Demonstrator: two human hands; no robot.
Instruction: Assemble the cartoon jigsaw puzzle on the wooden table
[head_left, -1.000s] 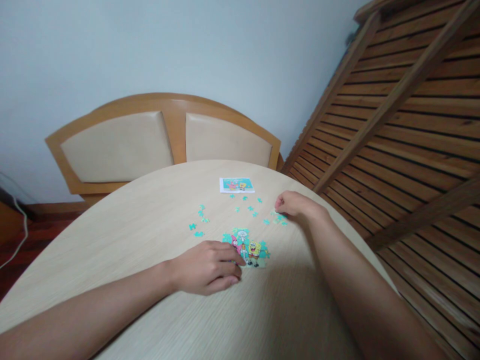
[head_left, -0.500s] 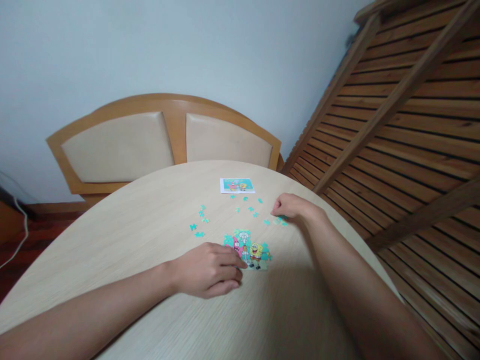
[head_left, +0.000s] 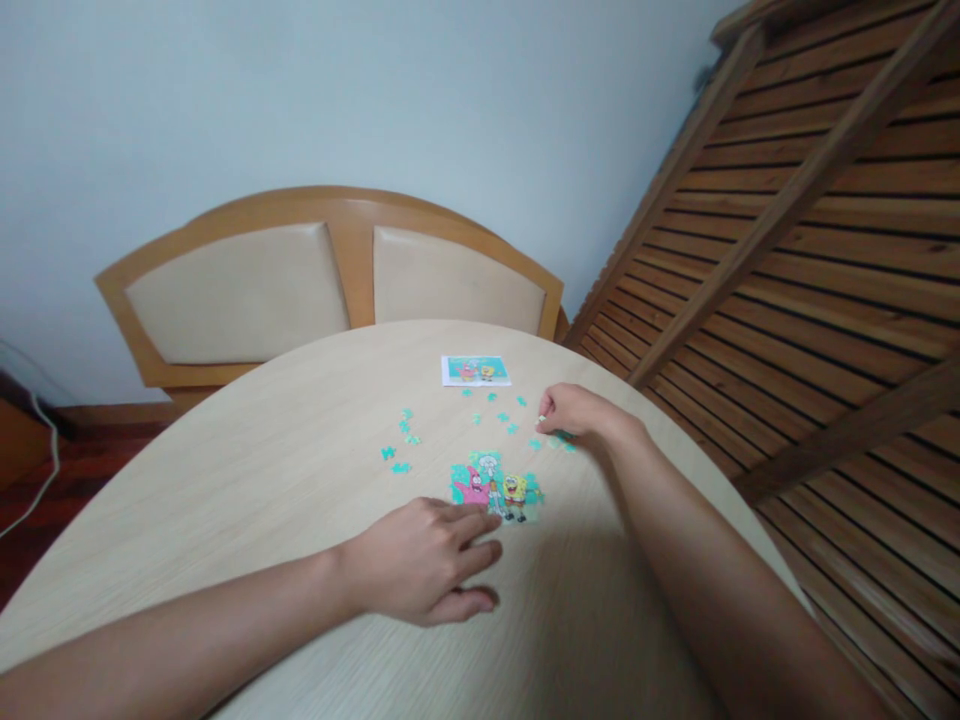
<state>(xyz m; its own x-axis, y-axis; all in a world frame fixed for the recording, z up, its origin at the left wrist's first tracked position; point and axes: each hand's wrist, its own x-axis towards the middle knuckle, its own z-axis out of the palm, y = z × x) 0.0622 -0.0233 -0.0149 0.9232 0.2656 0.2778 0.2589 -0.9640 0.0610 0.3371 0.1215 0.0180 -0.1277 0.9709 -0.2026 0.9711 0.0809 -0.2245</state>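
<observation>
A partly joined jigsaw puzzle (head_left: 516, 490) with a pink, a grey-green and a yellow cartoon figure lies on the table. My left hand (head_left: 431, 560) rests at its lower left edge, fingers apart and palm down, the fingertips covering part of that edge. Farther off to the right, my right hand (head_left: 574, 410) pinches a small puzzle piece (head_left: 541, 420) between thumb and fingers, just above the tabletop. Beneath and beside this hand lie several loose green puzzle pieces (head_left: 535, 444).
Behind the loose pieces lies a picture card (head_left: 475, 371) with the same figures. More green pieces (head_left: 401, 468) lie left of the puzzle. The round table (head_left: 300, 480) meets a padded chair back (head_left: 240, 295) at its far edge; a slatted wooden panel (head_left: 787, 260) leans at right.
The assembled puzzle has shifted slightly away from me. My left hand has slid a little down and right, its fingers spreading. My right hand has turned, and a piece now shows in its pinch.
</observation>
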